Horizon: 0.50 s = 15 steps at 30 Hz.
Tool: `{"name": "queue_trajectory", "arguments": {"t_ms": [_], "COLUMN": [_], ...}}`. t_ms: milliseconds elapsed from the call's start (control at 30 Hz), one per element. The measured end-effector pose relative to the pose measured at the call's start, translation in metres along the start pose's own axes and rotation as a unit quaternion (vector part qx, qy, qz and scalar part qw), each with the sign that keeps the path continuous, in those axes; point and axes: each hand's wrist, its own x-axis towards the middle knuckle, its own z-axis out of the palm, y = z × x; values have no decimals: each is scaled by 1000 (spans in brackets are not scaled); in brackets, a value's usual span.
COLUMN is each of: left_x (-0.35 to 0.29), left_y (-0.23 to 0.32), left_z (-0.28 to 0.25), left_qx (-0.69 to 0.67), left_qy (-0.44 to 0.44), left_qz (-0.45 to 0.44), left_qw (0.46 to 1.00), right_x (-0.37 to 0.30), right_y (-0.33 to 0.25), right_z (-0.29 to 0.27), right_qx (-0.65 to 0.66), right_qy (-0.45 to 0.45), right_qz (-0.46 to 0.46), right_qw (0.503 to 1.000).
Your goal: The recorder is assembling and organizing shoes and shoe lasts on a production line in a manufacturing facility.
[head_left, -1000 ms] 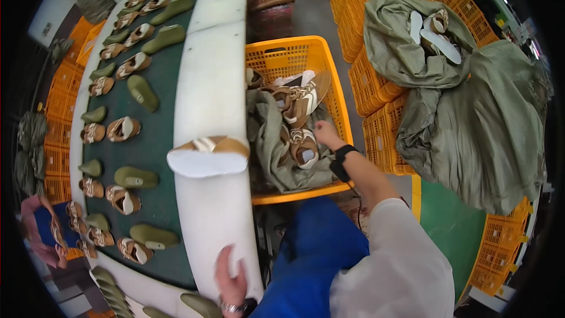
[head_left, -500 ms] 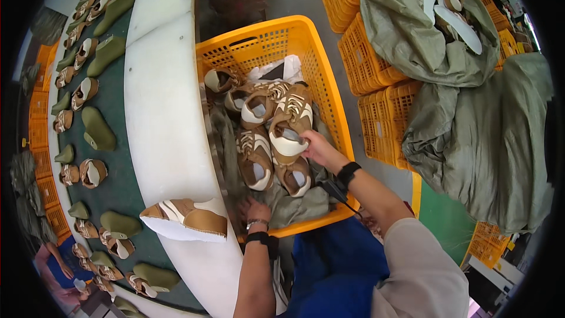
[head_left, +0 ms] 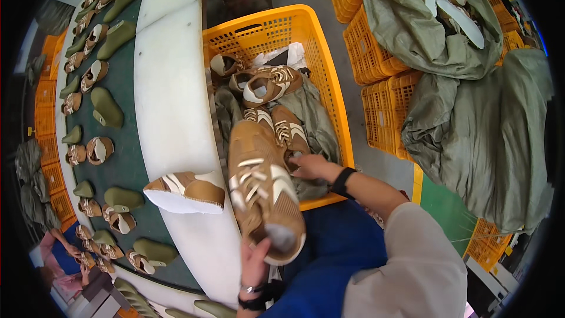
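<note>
A brown and cream lace-up sneaker is in my left hand, which grips it at the heel opening, toe pointing away. My right hand is closed at the heel of another brown sneaker, which lies in the orange plastic basket. Its fingers partly hide that heel. Farther back in the basket lie several matching sneakers on grey-green cloth. On the white ledge, left of the held sneaker, one more sneaker rests with its white underside toward me.
Left of the white ledge, a green conveyor belt carries several sneakers and olive shoe lasts. Stacked orange crates stand at the right under grey-green cloth covers. Another person works at the far lower left.
The sneaker that my right hand gripped is now in my left hand, nearer me and over the basket's near left edge. My right hand has moved to another sneaker's heel.
</note>
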Motion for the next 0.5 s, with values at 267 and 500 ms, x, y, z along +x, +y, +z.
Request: {"name": "queue_trajectory", "arguments": {"t_ms": [267, 500], "left_x": [-102, -53], "left_y": [-2, -110], "left_z": [-122, -163], "left_qx": [-10, -237], "left_qy": [220, 287], "left_qz": [220, 209], "left_qw": [951, 904], "right_x": [-62, -146], "right_y": [-58, -229], "right_z": [-53, -77], "right_qx": [21, -17], "right_qy": [251, 211], "right_qz": [-114, -485], "right_qw": [961, 849]}}
